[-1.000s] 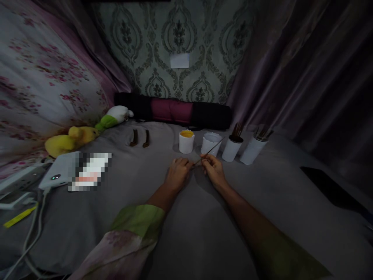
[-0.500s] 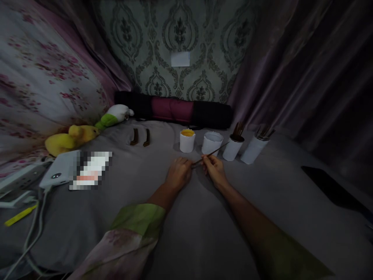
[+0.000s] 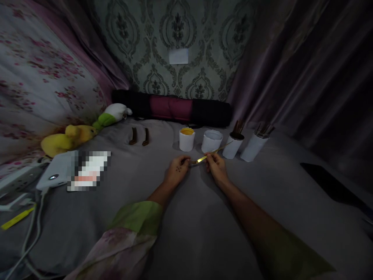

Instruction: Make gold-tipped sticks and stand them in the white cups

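Note:
My right hand (image 3: pixel 216 166) pinches a thin paintbrush (image 3: pixel 201 159) near its bright metal ferrule. The brush slants, its handle rising to the right and its bristles pointing left. Close to the bristles is my left hand (image 3: pixel 177 170), its fingers curled and dark dots on its back. Whether its fingertips touch the bristles or grip anything is hidden. Just beyond my hands stand a white cup (image 3: pixel 186 143) with yellow inside and a wider white tub (image 3: pixel 210 146), partly behind the brush handle. To their right, two white holders, one nearer (image 3: pixel 231 149) and one farther right (image 3: pixel 253 148), contain several thin brushes.
A black and maroon roll bag (image 3: pixel 171 108) lies along the wall. Two small dark brown pieces lie left of the cups, including one bracket-like piece (image 3: pixel 133 137). Further left are plush toys (image 3: pixel 68 139), a white power bank (image 3: pixel 58 169) and cables. A dark flat object (image 3: pixel 329 184) lies right.
The brush has turned so its ferrule catches the light. My left hand has rotated, showing dots on its back, and its fingers have shifted slightly left from the bristle end. The view has shifted slightly.

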Demonstrator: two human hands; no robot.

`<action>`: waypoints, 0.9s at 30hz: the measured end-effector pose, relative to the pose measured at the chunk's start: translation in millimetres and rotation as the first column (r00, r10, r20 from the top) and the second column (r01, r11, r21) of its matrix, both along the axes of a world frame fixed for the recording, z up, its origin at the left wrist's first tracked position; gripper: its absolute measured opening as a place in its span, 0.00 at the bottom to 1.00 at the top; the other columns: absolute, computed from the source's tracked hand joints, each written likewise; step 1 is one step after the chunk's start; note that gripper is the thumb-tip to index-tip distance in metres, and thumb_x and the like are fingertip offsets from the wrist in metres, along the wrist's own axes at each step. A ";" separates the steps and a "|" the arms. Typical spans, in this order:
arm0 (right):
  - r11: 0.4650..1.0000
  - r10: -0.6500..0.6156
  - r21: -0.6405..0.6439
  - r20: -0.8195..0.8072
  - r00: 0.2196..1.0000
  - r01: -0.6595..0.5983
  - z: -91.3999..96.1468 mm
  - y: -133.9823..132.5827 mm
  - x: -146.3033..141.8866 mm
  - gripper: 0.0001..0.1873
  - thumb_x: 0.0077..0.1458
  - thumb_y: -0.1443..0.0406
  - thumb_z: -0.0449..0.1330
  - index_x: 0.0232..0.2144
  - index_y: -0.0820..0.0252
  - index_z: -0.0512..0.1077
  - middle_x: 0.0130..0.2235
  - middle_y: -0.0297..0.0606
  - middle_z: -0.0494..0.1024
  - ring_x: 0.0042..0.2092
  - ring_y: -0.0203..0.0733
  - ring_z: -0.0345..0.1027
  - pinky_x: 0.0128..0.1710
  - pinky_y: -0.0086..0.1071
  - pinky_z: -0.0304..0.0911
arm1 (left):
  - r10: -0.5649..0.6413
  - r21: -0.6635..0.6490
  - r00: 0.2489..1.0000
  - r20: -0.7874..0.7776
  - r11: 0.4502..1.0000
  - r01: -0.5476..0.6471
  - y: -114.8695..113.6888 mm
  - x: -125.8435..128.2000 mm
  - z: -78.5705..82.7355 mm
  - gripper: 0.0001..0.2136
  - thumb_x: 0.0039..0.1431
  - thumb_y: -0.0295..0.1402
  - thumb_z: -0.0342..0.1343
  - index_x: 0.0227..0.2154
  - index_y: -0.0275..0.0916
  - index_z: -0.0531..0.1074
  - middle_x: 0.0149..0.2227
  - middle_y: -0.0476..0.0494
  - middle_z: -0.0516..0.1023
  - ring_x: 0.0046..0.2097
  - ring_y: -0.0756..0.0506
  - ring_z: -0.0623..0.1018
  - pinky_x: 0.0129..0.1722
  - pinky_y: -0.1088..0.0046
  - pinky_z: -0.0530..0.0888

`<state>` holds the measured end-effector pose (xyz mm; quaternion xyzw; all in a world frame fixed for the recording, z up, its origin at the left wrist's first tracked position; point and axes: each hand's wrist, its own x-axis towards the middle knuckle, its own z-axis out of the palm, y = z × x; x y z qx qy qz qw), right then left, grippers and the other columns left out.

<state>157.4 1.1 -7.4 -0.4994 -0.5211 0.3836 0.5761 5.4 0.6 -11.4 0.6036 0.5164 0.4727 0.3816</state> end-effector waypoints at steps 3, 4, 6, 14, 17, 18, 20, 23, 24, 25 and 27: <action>1.000 0.006 0.018 0.008 1.000 -0.006 0.3 0.4 1.7 0.18 0.47 0.53 0.52 0.31 0.61 0.66 0.21 0.30 0.64 0.18 0.29 0.53 0.15 0.24 0.50 | -0.046 -0.135 0.979 0.198 0.988 0.074 -1.2 4.6 2.0 0.09 0.53 0.32 0.46 0.33 0.33 0.67 0.21 0.49 0.70 0.17 0.55 0.67 0.14 0.80 0.61; 1.000 0.009 0.023 0.011 1.000 -0.009 0.4 0.7 2.4 0.17 0.47 0.53 0.52 0.31 0.61 0.66 0.21 0.29 0.64 0.18 0.29 0.53 0.14 0.24 0.49 | -0.064 -0.168 0.966 0.252 0.980 0.108 -1.8 6.0 2.4 0.09 0.54 0.32 0.46 0.33 0.32 0.67 0.21 0.49 0.69 0.16 0.55 0.67 0.13 0.81 0.60; 0.999 0.010 0.030 0.018 1.000 -0.011 1.4 1.4 3.8 0.17 0.47 0.53 0.52 0.31 0.62 0.67 0.21 0.29 0.63 0.17 0.28 0.52 0.14 0.24 0.49 | -0.096 -0.225 0.933 0.346 0.957 0.182 -3.5 8.5 3.5 0.08 0.54 0.32 0.46 0.32 0.32 0.66 0.22 0.48 0.69 0.17 0.55 0.68 0.13 0.81 0.61; 0.998 0.058 -0.007 0.096 0.994 -0.057 12.4 1.8 15.8 0.16 0.48 0.55 0.52 0.31 0.62 0.67 0.21 0.28 0.61 0.18 0.28 0.53 0.14 0.23 0.49 | -0.141 -0.377 0.775 0.616 0.811 0.447 -9.7 10.9 12.1 0.08 0.55 0.25 0.46 0.35 0.28 0.67 0.25 0.43 0.72 0.20 0.55 0.70 0.17 0.81 0.65; 0.996 0.084 -0.038 0.136 0.987 -0.080 18.0 -0.8 21.5 0.16 0.48 0.55 0.52 0.31 0.62 0.67 0.20 0.28 0.62 0.19 0.28 0.54 0.14 0.22 0.50 | -0.150 -0.378 0.739 0.657 0.782 0.495 -10.4 10.0 13.9 0.08 0.54 0.23 0.45 0.35 0.27 0.68 0.26 0.41 0.73 0.22 0.55 0.70 0.19 0.81 0.65; 0.995 0.098 -0.049 0.143 0.985 -0.092 20.2 -2.1 23.0 0.15 0.48 0.56 0.52 0.31 0.62 0.67 0.21 0.28 0.62 0.19 0.28 0.54 0.14 0.22 0.50 | -0.154 -0.380 0.728 0.668 0.771 0.512 -10.6 9.8 14.2 0.08 0.54 0.22 0.45 0.35 0.27 0.68 0.27 0.41 0.73 0.22 0.55 0.70 0.19 0.81 0.65; 0.991 0.127 -0.069 0.145 0.981 -0.118 25.1 -4.8 25.0 0.15 0.48 0.56 0.52 0.31 0.62 0.66 0.21 0.28 0.62 0.19 0.27 0.53 0.15 0.22 0.50 | -0.164 -0.382 0.708 0.687 0.747 0.544 -11.2 9.5 14.3 0.08 0.54 0.23 0.46 0.35 0.28 0.68 0.27 0.40 0.73 0.23 0.54 0.71 0.20 0.81 0.65; 0.984 0.164 -0.092 0.146 0.976 -0.152 32.8 -8.2 26.3 0.14 0.47 0.56 0.53 0.30 0.62 0.66 0.22 0.28 0.61 0.19 0.27 0.53 0.15 0.22 0.50 | -0.186 -0.375 0.687 0.703 0.723 0.580 -13.1 9.4 14.6 0.08 0.53 0.23 0.49 0.36 0.29 0.68 0.29 0.40 0.73 0.25 0.54 0.71 0.22 0.81 0.66; 0.981 0.181 -0.101 0.148 0.972 -0.167 35.1 -8.8 26.5 0.14 0.47 0.56 0.53 0.31 0.62 0.66 0.22 0.28 0.61 0.19 0.27 0.53 0.15 0.22 0.50 | -0.197 -0.370 0.681 0.706 0.717 0.591 -14.0 9.4 15.1 0.08 0.53 0.23 0.49 0.36 0.30 0.68 0.29 0.40 0.73 0.25 0.53 0.71 0.22 0.81 0.66; 0.977 0.199 -0.111 0.152 0.968 -0.184 37.3 -9.2 26.9 0.14 0.47 0.57 0.53 0.31 0.62 0.66 0.22 0.28 0.61 0.19 0.27 0.53 0.15 0.22 0.50 | -0.211 -0.365 0.674 0.708 0.709 0.604 -15.0 9.5 15.8 0.08 0.52 0.23 0.50 0.36 0.30 0.68 0.30 0.39 0.73 0.26 0.53 0.71 0.23 0.81 0.66; 0.965 0.241 -0.141 0.162 0.957 -0.220 41.2 -9.5 27.9 0.14 0.47 0.57 0.54 0.31 0.62 0.65 0.21 0.27 0.61 0.20 0.27 0.53 0.15 0.22 0.50 | -0.232 -0.361 0.669 0.706 0.695 0.622 -17.3 9.6 17.9 0.08 0.52 0.22 0.50 0.36 0.30 0.68 0.30 0.40 0.73 0.26 0.54 0.71 0.23 0.81 0.66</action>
